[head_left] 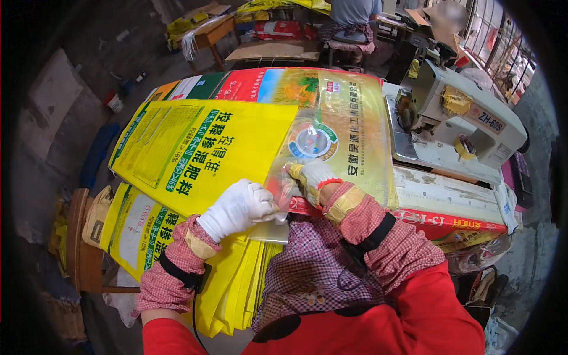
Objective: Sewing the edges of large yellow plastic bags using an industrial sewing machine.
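Observation:
My left hand [241, 206], in a white knit glove, is closed with its fingertips pinching a clear plastic film [278, 182]. Just right of it, my right hand [313, 176], in a white glove with yellowish finger covering, has its fingers bent together on the upper part of the same film. Beneath both hands lie printed sacks: a bright yellow sack [207, 127] on the left and a gold, see-through sack [367, 133] on the right. More yellow sacks [228, 290] hang folded over the near edge, beside my checked apron [319, 266].
A white industrial sewing machine [467, 115] stands at the right on its white table [441, 192]. Behind the sacks, a person [352, 23] sits on a stool, near a wooden table [210, 35] with yellow sacks. A wooden chair [83, 242] is at the left.

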Demonstrator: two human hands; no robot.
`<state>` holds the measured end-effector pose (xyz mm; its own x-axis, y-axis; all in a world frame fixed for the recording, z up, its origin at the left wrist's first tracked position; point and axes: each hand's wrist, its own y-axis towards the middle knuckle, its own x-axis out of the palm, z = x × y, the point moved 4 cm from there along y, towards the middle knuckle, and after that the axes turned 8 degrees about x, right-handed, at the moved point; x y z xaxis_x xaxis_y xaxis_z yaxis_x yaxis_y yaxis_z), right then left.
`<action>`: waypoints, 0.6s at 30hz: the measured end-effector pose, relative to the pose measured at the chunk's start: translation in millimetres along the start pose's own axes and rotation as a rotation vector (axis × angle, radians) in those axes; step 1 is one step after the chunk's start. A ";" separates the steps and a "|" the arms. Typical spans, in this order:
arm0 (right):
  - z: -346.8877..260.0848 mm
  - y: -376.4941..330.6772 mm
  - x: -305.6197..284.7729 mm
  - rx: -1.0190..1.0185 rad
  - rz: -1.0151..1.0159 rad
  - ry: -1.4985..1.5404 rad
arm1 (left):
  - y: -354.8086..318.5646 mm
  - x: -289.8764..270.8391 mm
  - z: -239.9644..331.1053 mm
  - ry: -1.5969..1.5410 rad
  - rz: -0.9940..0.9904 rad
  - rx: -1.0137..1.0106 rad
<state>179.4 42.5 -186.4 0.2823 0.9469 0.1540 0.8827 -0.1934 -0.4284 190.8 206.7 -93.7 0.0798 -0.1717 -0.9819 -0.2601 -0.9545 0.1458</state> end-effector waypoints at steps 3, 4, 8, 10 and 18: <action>-23.1 -22.5 27.9 -0.030 0.068 0.000 | -22.9 7.6 -21.4 -0.473 0.315 -0.448; -32.1 -25.1 25.6 -0.178 0.143 -0.283 | -11.3 6.9 -18.7 -0.478 0.320 -0.438; -50.3 -30.8 51.0 -0.294 0.351 -0.696 | -15.5 22.2 -37.1 -0.523 0.464 -0.854; -55.0 -27.2 48.0 -0.177 0.246 -0.628 | -21.1 30.4 -47.2 -1.058 0.542 -1.005; -71.3 -30.4 -55.0 0.202 0.414 -1.236 | -73.7 -91.4 -82.4 -1.008 1.335 -0.789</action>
<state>163.8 -22.1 -118.4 -0.1064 0.4572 -0.8830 0.7130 -0.5839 -0.3883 282.0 272.7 -4.8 -0.3875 -0.9059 0.1710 0.8186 -0.2528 0.5158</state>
